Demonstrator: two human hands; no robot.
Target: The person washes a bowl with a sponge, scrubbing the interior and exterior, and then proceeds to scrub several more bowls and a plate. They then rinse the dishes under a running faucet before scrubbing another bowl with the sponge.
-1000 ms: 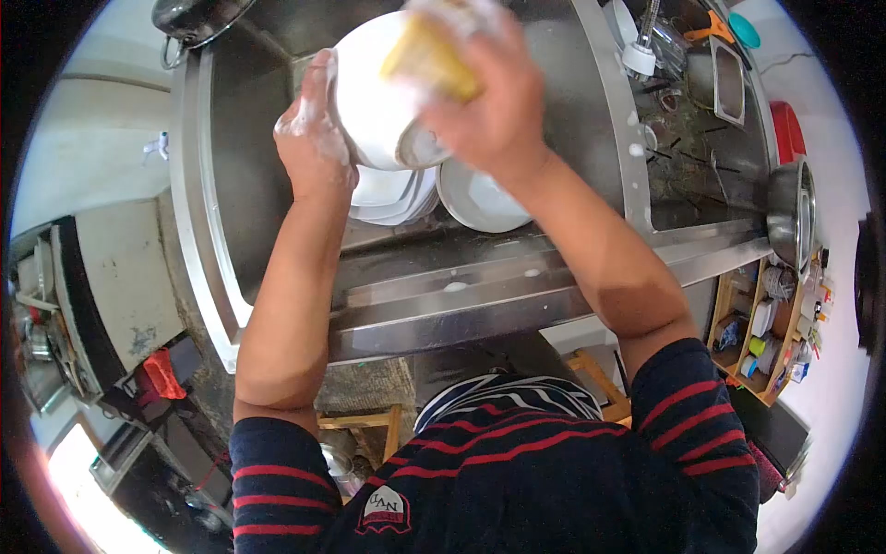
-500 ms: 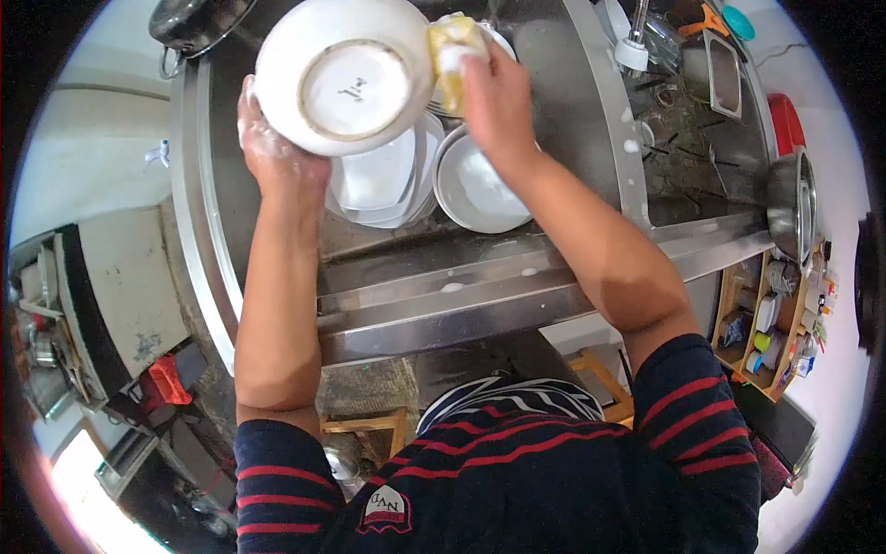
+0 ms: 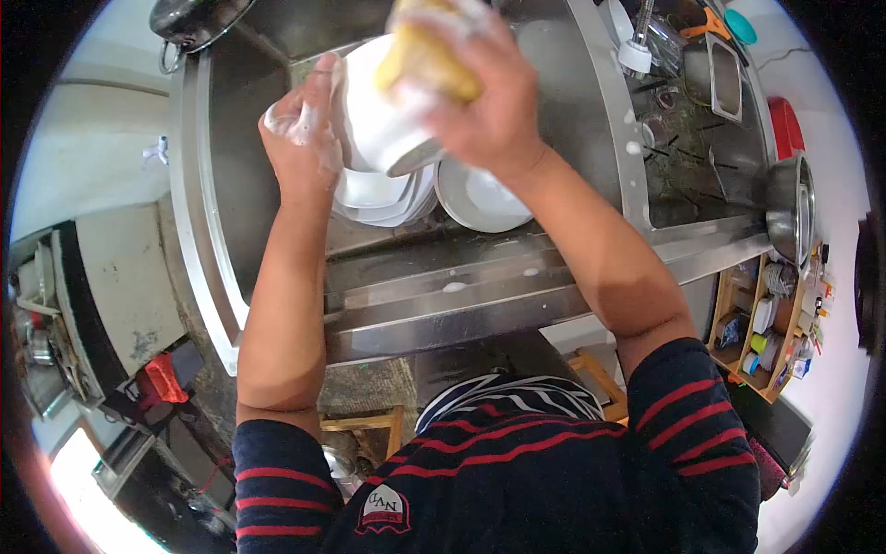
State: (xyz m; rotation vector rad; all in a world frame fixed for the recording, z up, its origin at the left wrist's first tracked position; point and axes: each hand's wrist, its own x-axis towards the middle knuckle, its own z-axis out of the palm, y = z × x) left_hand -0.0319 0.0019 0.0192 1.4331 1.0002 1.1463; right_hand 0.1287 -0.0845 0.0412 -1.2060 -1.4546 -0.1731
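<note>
A white bowl [image 3: 369, 120] is tilted on its side above the sink, its foot ring turned down to the right. Soapy and wrapped around the bowl's left rim, my left hand [image 3: 305, 138] grips it. My right hand [image 3: 494, 102], blurred by motion, clutches a yellow sponge [image 3: 425, 66] with foam against the bowl's outer wall. Beneath the bowl, stacked white plates [image 3: 392, 208] lie in the sink, partly hidden. Beside them rests another white bowl [image 3: 480, 198].
The steel sink [image 3: 572, 120] has a raised front edge with foam spots. A dark pot [image 3: 194, 23] stands at the back left. On the right are a draining area with a metal container [image 3: 724, 78], a steel bowl [image 3: 791, 208] and a wooden shelf [image 3: 761, 323].
The bowl has turned from showing its underside to lying more sideways, and has moved lower and right. The sponge has swept left across its outer wall.
</note>
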